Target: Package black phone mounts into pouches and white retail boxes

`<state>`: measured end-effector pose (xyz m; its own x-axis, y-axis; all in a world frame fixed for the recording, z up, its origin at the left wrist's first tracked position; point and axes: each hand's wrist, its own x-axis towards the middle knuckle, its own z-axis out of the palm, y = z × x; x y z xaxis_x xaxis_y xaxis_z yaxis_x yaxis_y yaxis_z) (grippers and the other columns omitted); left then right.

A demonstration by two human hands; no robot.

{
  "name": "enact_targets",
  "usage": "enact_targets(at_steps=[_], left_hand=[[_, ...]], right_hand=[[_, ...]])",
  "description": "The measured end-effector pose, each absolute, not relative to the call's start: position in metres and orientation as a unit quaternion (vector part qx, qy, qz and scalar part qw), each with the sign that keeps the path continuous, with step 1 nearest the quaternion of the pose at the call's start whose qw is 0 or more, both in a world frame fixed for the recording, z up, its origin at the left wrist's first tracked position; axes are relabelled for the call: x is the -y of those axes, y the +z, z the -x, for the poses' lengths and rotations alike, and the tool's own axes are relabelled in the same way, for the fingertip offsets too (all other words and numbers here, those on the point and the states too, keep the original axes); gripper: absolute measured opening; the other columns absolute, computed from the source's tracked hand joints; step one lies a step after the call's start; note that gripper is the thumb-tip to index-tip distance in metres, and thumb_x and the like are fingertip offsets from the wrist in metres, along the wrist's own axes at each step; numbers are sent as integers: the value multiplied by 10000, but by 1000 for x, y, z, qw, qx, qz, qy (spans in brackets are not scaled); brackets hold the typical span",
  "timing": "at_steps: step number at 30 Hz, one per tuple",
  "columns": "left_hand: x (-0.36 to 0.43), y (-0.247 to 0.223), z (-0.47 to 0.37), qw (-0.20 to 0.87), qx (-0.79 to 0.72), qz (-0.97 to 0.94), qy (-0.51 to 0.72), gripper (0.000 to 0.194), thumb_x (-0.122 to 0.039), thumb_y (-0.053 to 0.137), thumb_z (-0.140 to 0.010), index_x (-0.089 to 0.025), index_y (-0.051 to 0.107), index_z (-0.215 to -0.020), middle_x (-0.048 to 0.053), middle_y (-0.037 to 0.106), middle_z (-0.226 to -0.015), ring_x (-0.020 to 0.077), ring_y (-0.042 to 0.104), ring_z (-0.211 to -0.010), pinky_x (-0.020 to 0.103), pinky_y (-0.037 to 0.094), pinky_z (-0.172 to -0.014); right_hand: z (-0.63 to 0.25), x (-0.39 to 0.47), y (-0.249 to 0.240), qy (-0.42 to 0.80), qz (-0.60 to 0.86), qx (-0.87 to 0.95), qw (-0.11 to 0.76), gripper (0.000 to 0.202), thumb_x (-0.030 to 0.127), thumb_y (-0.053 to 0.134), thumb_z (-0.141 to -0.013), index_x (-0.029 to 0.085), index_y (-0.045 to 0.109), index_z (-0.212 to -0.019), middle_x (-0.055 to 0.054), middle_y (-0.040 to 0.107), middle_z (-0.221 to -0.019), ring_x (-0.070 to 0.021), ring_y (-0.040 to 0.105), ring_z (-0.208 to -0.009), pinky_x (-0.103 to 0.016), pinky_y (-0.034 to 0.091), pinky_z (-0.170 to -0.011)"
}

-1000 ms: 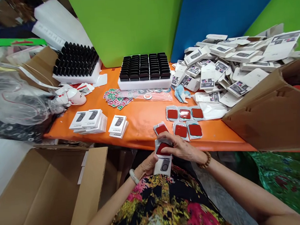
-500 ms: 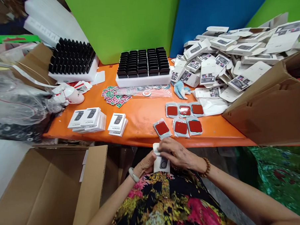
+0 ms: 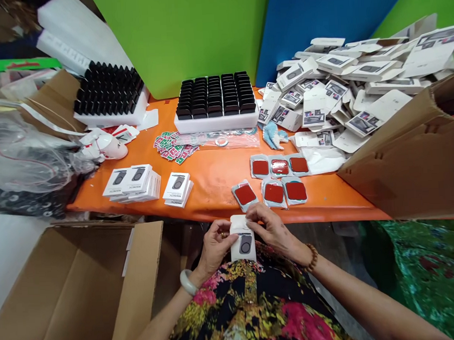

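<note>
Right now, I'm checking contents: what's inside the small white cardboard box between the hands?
At the mouth of the box, a white flap shows by the right hand; the printed front panel hides any contents.

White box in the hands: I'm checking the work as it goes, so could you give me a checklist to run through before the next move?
1. Left hand steadies the white box: ok, its thumb lies on the box's front.
2. Right hand is at the top flap: ok; how firmly it grips, cannot tell.
3. Top flap is closed: not ok, it stands up.
4. Contents are inside: cannot tell, the box's front hides them.
5. Red-faced pads lie separately, not piled: ok, six on the orange table.
6. Stacked boxes are clear of the hands: ok.
</note>
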<state>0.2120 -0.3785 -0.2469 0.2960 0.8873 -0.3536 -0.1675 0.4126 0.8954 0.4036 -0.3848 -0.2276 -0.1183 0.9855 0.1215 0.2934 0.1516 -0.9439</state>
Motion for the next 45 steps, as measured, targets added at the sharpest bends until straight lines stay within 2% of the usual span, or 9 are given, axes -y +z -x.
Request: enact_targets(at_steps=[7,13,18,24,27,29,34,40,45], left_hand=[[376,-249,-211,696,-459,-417,361,322,-306,803,-639,-157,624,-862,-5,648,-771,110,582,-704,215,470,-672],[374,-251,-210,675,-482,-453,327,251,-364,737,-711,-147,619,-758,-21,599,-693,94,514,-635,202,419,-599],[370,-248,-208,635,-498,-482,340,239,-359,698,-746,-147,607,-680,0,611,-711,116,535,-681,230,432,-666],[367,-245,-212,614,-513,-475,366,234,-332,737,-702,-163,576,-725,-39,538,-659,90,494,-620,207,408,-622],[364,-247,-215,664,-494,-429,360,368,-332,783,-644,-181,589,-918,-56,547,-681,86,505,-606,204,415,-614],[362,-247,-216,700,-477,-418,328,371,-355,788,-634,-158,615,-897,-29,594,-703,99,529,-620,221,425,-625],[362,-243,-214,683,-486,-435,330,287,-367,785,-638,-137,627,-705,-3,621,-666,111,521,-612,238,409,-626],[371,-244,-208,597,-505,-527,332,215,-345,738,-703,-146,657,-706,24,621,-721,142,538,-692,258,417,-673],[373,-244,-211,611,-518,-505,322,214,-345,728,-707,-149,663,-764,5,606,-711,123,517,-647,238,405,-619]], right_hand=[[-404,388,-220,362,535,678,351,147,273,558,-882,197,610,-767,-84,557,-1104,-237,491,-1069,-430,381,-938],[-397,405,-237,595,521,513,335,223,414,568,-862,198,525,-827,32,510,-691,-113,486,-624,-232,410,-565],[-382,418,-250,583,539,426,435,432,378,676,-777,235,478,-1133,11,593,-866,-106,548,-625,-233,456,-570],[-385,416,-250,551,553,471,410,257,421,626,-820,201,586,-947,8,582,-752,-127,537,-661,-247,456,-612],[-386,412,-249,549,561,472,401,270,454,584,-843,197,546,-770,31,506,-652,-109,464,-587,-231,395,-540],[-385,408,-250,557,567,439,418,342,486,598,-825,202,478,-677,45,452,-604,-99,417,-541,-224,358,-497],[-383,398,-248,579,544,393,464,341,504,695,-740,209,533,-798,29,531,-696,-118,493,-605,-242,423,-565],[-394,399,-242,548,520,521,398,252,420,621,-840,186,670,-760,-29,598,-769,-156,566,-717,-275,447,-652],[-390,400,-242,513,560,501,414,240,418,649,-796,186,650,-738,-15,582,-719,-155,551,-678,-281,443,-641]])
